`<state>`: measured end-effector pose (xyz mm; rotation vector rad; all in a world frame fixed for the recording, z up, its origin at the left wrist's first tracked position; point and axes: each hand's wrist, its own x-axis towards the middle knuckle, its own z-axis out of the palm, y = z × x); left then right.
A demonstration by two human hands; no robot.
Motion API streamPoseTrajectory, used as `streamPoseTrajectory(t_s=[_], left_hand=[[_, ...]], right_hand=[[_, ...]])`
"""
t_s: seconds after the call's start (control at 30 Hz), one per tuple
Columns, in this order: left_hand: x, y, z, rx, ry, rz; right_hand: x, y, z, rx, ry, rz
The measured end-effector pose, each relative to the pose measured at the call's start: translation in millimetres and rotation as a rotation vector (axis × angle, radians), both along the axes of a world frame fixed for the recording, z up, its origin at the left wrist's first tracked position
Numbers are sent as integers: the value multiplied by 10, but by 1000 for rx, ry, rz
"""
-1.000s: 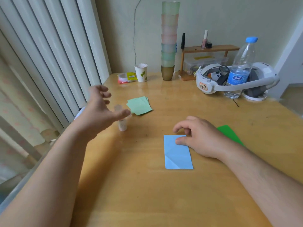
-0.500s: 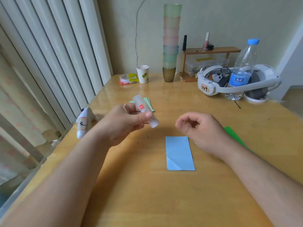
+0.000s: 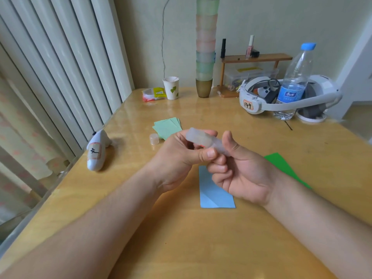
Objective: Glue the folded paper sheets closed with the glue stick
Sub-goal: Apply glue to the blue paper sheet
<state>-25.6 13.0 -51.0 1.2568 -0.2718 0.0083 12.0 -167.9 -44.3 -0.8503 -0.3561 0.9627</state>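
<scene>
Both hands up over mid tabletop (image 3: 181,248), meeting on the glue stick (image 3: 203,138). Left hand (image 3: 177,158) grips the tube, thumb + fingers curled round it. Right hand (image 3: 239,168) also curled on it, thumb up against the right end, fingers underneath. Tube lies roughly level, tilted a bit, above the table, touching no paper.

A small cap (image 3: 154,138) stands alone on the tabletop, far-left of the hands, just beside the light green sheets (image 3: 168,127). I read that as the stick's cap, so already uncapped, though tip is hidden behind fingers & I can't confirm.

Blue folded sheet (image 3: 213,193) lies flat on the tabletop under/near the hands, partly covered by right hand. Dark green sheet (image 3: 285,168) to the right, behind right wrist.

Step, my judgement: prepping the stick, prob. twisting the base to push glue out. No glue on paper yet, far as I see.

Next calls for: one hand takes the stick alone, other frees up to pin the blue sheet + lift its flap, then tip goes down along the fold edge. Sheet is light, will slide if not held.
</scene>
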Motion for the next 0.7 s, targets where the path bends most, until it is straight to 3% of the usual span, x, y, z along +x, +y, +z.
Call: streamPoseTrajectory(t_s=[0.13, 0.2, 0.27, 0.33, 0.5, 0.7], left_hand=[[5, -18, 15, 121, -30, 17], [21, 113, 8, 384, -25, 165], [17, 275, -8, 764, -57, 338], [-7, 364, -33, 988, -86, 369], [-13, 341, -102, 1225, -62, 269], [-19, 327, -109, 1260, -57, 260]], right_hand=[[46, -18, -11, 40, 45, -62], [137, -109, 72, 54, 89, -199], [240, -261, 200, 79, 116, -357], [302, -407, 295, 81, 147, -497], [341, -380, 333, -120, 107, -518], [363, -131, 460, -206, -50, -462]])
